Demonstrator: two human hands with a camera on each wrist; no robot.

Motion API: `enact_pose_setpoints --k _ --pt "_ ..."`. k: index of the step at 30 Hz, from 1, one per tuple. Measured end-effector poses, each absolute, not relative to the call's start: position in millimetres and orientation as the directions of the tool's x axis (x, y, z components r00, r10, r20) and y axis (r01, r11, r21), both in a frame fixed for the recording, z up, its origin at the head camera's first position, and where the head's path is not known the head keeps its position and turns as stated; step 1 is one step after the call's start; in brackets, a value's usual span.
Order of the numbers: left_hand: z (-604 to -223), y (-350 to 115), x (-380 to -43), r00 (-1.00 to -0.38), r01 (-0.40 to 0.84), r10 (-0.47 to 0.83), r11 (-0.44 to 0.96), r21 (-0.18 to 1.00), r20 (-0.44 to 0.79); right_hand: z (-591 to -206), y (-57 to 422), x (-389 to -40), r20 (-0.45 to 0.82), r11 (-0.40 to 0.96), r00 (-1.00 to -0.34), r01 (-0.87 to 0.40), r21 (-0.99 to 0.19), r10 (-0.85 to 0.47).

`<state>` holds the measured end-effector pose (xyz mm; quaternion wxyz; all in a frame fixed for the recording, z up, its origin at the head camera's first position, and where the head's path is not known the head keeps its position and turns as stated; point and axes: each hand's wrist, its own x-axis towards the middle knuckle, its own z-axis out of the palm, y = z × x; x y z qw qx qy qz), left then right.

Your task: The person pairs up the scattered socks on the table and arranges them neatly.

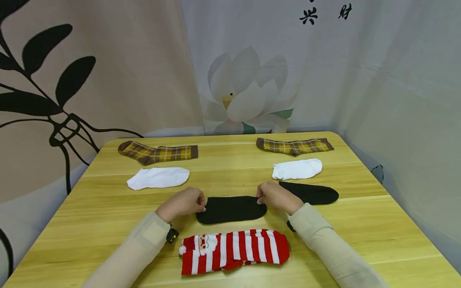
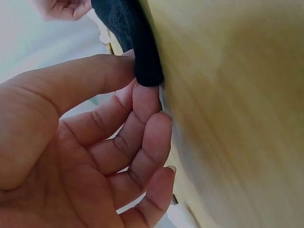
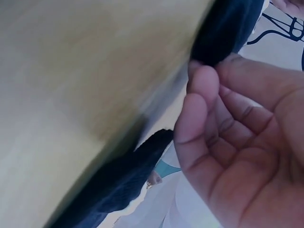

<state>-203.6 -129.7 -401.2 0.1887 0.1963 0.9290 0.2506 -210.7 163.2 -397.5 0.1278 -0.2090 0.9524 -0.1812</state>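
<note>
A black sock (image 1: 230,209) stretches sideways between both hands, close over the middle of the wooden table. My left hand (image 1: 185,202) pinches its left end between thumb and fingertips, which the left wrist view shows with the black sock (image 2: 149,61) at the fingertips. At the other end my right hand (image 1: 276,195) pinches the upper right corner; in the right wrist view the thumb meets the fingers on the sock's edge (image 3: 216,45). A second black sock (image 1: 313,193) lies just beyond the right hand, partly hidden by it. Nearest me lies a red-and-white striped Santa sock (image 1: 235,250).
Two white socks lie farther back, one at left (image 1: 158,178) and one at right (image 1: 297,169). Behind them are two yellow-brown plaid socks, left (image 1: 162,153) and right (image 1: 295,146). The table (image 1: 378,228) ends at a printed curtain (image 1: 144,80).
</note>
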Motion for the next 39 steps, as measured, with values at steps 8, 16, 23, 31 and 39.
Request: enact_pose_setpoints --k 8,16,23,31,39 --pt "-399.3 -124.3 -199.7 -0.852 0.243 0.442 0.808 0.537 -0.28 -399.3 168.3 -208.0 -0.212 0.847 -0.886 -0.288 -0.447 -0.413" --pt "-399.5 -124.3 -198.1 -0.856 0.25 0.437 0.817 0.519 -0.275 -401.0 166.3 -207.9 -0.21 0.846 -0.883 -0.298 -0.442 -0.42" --pt "-397.2 -124.7 -198.6 -0.857 0.249 0.434 0.821 0.513 -0.278 -399.5 165.8 -208.4 -0.195 0.847 -0.883 -0.316 -0.427 -0.427" --pt "-395.2 -124.1 -200.0 -0.855 0.295 0.452 0.826 0.48 -0.252 -397.2 162.3 -208.9 -0.169 0.845 -0.883 -0.34 -0.413 -0.437" --pt "-392.0 -122.1 -199.4 -0.86 0.31 0.449 0.837 0.45 -0.242 -395.9 162.5 -205.0 -0.138 0.835 -0.885 -0.354 -0.421 -0.445"
